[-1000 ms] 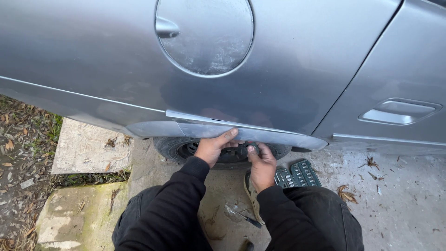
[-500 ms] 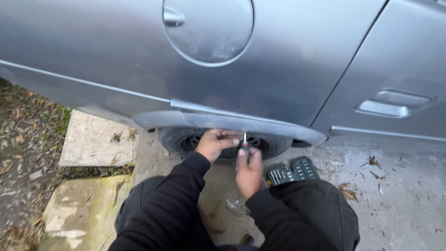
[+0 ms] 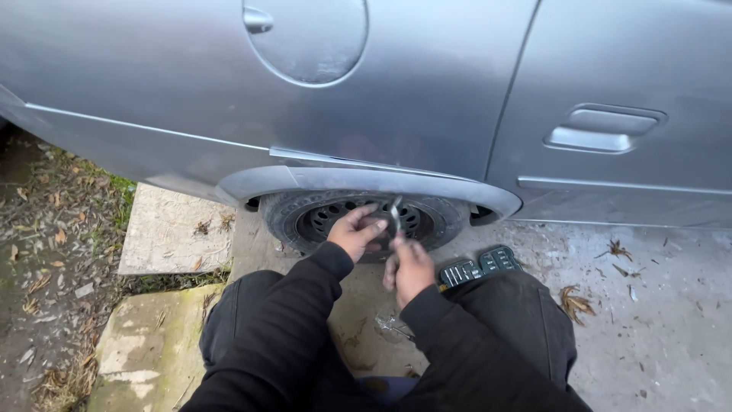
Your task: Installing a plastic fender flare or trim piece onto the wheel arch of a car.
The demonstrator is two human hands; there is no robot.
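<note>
a: where are the hands right now?

b: both are down at the wheel (image 3: pixel 366 221), under the arch of the grey car (image 3: pixel 427 99). the left hand (image 3: pixel 357 233) has its fingers curled against the dark hub, near the middle. the right hand (image 3: pixel 412 267) sits just below and beside it, closed around a thin metal tool (image 3: pixel 396 212) that stands up from the fist and points at the hub.

a: what sort of tool?

b: hard to say, it is small and partly hidden by the fingers; it may be a wrench or a key of some kind. the two hands are close together, almost touching.

a: so which step is this?

b: i judge it as work on a fastening at the hub: the left hand steadies or feels for the spot, the right brings the tool in. the tip looks close to the hub, but i cannot tell whether it is seated.

a: and the next move?

b: it calls for lining the tip squarely on the fastening, then a firm grip before any turn, with the left hand kept out of the swing.

a: anything else nearby?

b: a socket case (image 3: pixel 480 267) lies open on the concrete (image 3: pixel 648 320), just beside the right knee.
</note>
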